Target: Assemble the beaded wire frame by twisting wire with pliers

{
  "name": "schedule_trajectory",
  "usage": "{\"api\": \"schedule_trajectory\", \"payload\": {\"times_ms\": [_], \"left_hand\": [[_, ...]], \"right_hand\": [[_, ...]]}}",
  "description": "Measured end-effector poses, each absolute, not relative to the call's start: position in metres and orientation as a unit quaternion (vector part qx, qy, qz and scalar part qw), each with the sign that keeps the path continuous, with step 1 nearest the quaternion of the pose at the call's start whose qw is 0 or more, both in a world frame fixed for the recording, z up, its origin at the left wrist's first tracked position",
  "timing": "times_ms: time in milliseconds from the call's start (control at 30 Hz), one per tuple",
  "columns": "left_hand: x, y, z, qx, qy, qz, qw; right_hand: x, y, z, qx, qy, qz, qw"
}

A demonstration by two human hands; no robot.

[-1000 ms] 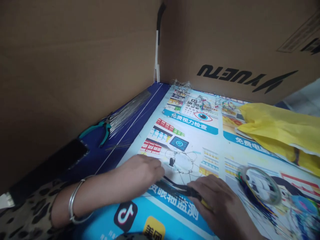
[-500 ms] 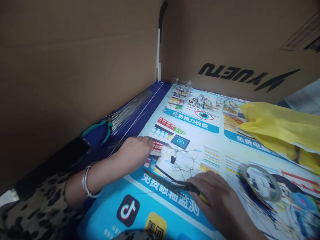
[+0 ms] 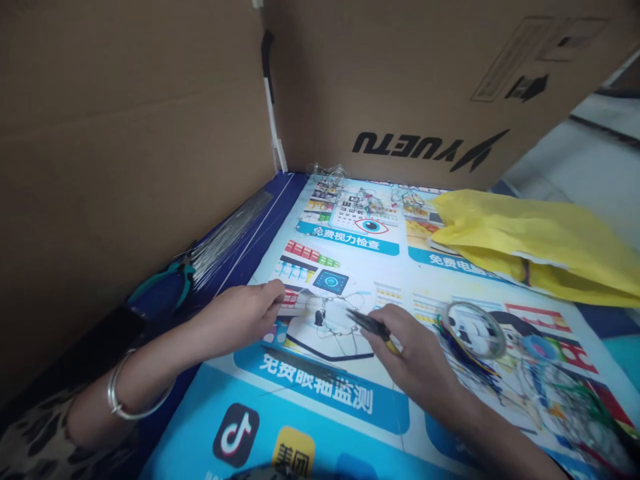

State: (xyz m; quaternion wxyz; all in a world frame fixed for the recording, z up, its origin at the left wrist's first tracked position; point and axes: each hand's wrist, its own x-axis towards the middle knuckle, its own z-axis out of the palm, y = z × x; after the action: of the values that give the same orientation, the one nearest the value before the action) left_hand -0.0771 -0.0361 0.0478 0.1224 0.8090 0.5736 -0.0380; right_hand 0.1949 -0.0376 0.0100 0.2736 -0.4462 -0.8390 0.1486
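In the head view, the wire loop (image 3: pixel 339 333), strung with small beads, lies flat on the printed sheet (image 3: pixel 190 433) that covers the bench, between the two hands. It serves here as the landmark.

The left hand (image 3: pixel 245 313) is just left of the loop, thumb and forefinger drawn together; whether a thin strand is pinched between them is too fine to tell. The right hand (image 3: pixel 410 353), right of the loop, is wrapped around the black-nosed pliers (image 3: pixel 371 325), whose tips sit over or at the loop's right edge; I cannot tell whether they touch it.

The likeliest trouble, as I judge it, is the loop itself: nothing clearly pins it, so a nudge from the pliers' tips could skid it or bend its fine wire out of shape. A careless squeeze there might nick the wire or crack a bead. Against the busy print the thin strands are hard to make out, which could lead to gripping the wrong one.

To the loop's right, the coloured wires (image 3: pixel 467 360) beside the clear ring (image 3: pixel 500 340) lie near the right forearm and could snag on it. The left sleeve might drag the teal-handled pliers (image 3: pixel 186 283), left of the loop.
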Motion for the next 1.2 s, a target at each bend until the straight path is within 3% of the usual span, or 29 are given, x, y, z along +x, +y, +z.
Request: {"api": "schedule_trajectory", "payload": {"times_ms": [200,333,567,733,967,1200], "left_hand": [[-0.036,-0.028,0.064,0.893,0.447,-0.036,0.047],[-0.016,-0.016,0.066,0.904,0.426,-0.025,0.027],[-0.009,0.000,0.052,0.899,0.425,0.028,0.097],[-0.014,0.004,0.043,0.913,0.380,0.057,0.136],[-0.012,0.008,0.039,0.928,0.356,0.076,0.075],[-0.010,0.008,0.028,0.927,0.369,0.061,0.009]], "right_hand": [[0.191,-0.024,0.034,-0.417,-0.844,0.115,0.316],[0.195,-0.016,0.031,-0.437,-0.842,0.139,0.284],[0.205,-0.010,0.026,-0.482,-0.807,0.204,0.273],[0.203,-0.010,0.021,-0.494,-0.809,0.167,0.271],[0.200,-0.010,0.014,-0.472,-0.816,0.126,0.309],[0.196,-0.006,0.013,-0.501,-0.830,0.142,0.200]]}}
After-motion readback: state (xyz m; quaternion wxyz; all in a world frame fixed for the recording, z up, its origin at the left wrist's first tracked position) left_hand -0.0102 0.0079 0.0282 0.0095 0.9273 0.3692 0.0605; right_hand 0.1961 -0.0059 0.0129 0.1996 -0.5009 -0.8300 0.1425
